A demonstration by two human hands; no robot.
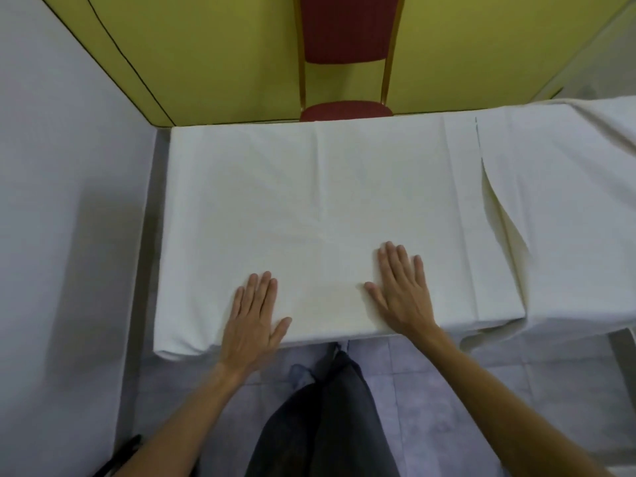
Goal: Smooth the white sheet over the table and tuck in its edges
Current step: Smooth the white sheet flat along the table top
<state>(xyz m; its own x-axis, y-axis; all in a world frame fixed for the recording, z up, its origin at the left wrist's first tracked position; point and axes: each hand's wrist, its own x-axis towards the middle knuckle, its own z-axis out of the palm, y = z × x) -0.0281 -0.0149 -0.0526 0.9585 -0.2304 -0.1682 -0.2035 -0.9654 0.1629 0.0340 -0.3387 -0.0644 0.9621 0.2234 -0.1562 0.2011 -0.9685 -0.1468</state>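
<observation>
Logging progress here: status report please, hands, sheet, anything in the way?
Both open: left hand, right hand, flat on sheet near front edge. Sheet mostly smooth; loose fold at right. Nothing in the way seen; chair beyond far edge.

- Your sheet [327,208]: plain white.
- Chair [346,25], 12 o'clock: red pads, gold frame.
- Wall [213,56], 11 o'clock: yellow-green.
- Floor [464,390], 5 o'clock: mottled lilac-grey tiles.
- Your trousers [327,425], 6 o'clock: dark grey.
</observation>
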